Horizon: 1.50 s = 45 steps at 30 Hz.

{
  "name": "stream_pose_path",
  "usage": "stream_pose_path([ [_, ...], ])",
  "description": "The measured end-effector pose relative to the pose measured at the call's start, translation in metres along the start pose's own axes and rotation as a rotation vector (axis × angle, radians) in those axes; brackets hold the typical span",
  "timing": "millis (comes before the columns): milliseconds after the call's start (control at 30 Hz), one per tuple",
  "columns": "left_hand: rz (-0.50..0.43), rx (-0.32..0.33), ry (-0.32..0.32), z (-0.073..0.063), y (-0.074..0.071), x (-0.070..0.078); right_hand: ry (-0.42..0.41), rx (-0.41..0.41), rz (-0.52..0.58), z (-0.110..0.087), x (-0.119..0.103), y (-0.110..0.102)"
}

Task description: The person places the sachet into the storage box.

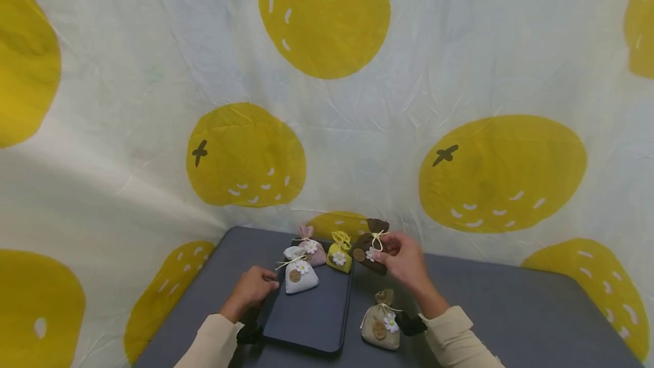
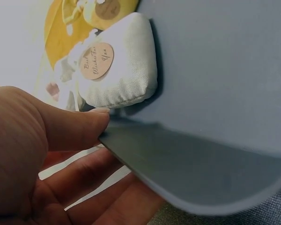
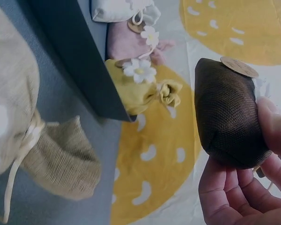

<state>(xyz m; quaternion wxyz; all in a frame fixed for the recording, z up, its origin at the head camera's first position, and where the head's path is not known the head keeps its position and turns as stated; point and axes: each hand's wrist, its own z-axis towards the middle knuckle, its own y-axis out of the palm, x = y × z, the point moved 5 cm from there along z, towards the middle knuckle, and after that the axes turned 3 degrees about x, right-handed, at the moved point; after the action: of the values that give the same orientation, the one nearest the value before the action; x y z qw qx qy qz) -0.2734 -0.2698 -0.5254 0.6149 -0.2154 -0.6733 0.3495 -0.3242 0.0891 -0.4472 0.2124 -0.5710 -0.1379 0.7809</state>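
Observation:
My right hand grips a dark brown drawstring pouch with a white flower and a round tag, held up beside the tray's right edge. The left hand pinches the left rim of the dark grey tray, thumb inside and fingers beneath, as the left wrist view shows. In the tray are a white pouch, a pink pouch and a yellow pouch, grouped toward its far end. A beige pouch lies on the table right of the tray, under my right wrist.
The dark table extends to the right of the tray and ends at a white cloth with yellow fruit prints behind it. The tray has raised walls.

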Motion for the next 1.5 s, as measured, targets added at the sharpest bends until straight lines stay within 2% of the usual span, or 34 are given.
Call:
stream_pose_path([
  [467,-0.028,-0.007,-0.036,-0.003,0.0,0.0,-0.068,0.014,-0.01,-0.001,-0.022,0.013],
  [633,-0.023,-0.002,-0.039,-0.001,-0.002,0.001,-0.076,0.007,-0.018,-0.001,-0.026,0.02],
  [900,-0.019,-0.007,-0.059,0.001,-0.004,0.002,-0.135,0.038,0.01,-0.001,-0.036,0.027],
  [1133,-0.005,0.007,-0.026,0.001,-0.003,0.005,-0.14,0.059,0.022,-0.002,-0.038,0.034],
  [1500,-0.006,0.013,-0.023,-0.001,0.0,0.001,-0.104,0.058,-0.017,-0.004,-0.038,0.047],
])
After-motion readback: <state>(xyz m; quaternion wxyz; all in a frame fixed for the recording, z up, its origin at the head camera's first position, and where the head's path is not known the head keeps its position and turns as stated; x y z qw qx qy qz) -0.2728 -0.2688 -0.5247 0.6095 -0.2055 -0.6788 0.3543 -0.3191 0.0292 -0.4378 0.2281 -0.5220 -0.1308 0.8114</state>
